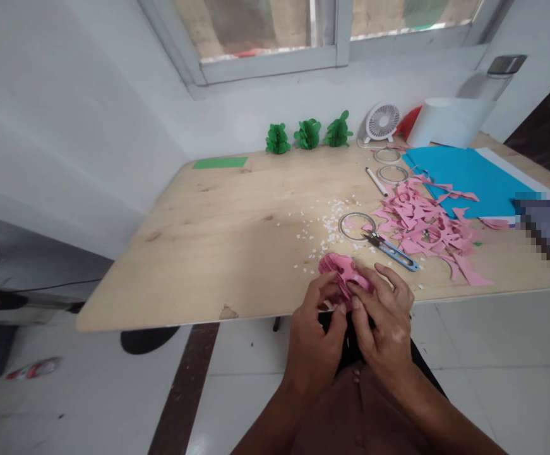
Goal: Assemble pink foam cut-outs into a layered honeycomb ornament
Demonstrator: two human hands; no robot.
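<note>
Both hands hold a pink folded paper craft point(339, 264) of several layers at the table's front edge. My left hand point(319, 322) is closed on its left side, thumb and fingers pinching the lower layers. On the right side, my right hand point(384, 316) grips the layers between thumb and fingers. The fingers cover parts of the craft's lower edge. Just beyond the hands lie blue thread snips point(395, 254), their dark blades against a roll of tape point(357, 226). Small white paper bits point(329, 221) are scattered around the tape.
Pink paper scraps point(414, 215) are heaped at right beside blue sheets point(476, 177). A white pen point(376, 181) lies near more tape rolls point(393, 174). Along the wall stand green paper crafts point(309, 134) and a small white fan point(382, 122); a green strip point(220, 162) lies at far left.
</note>
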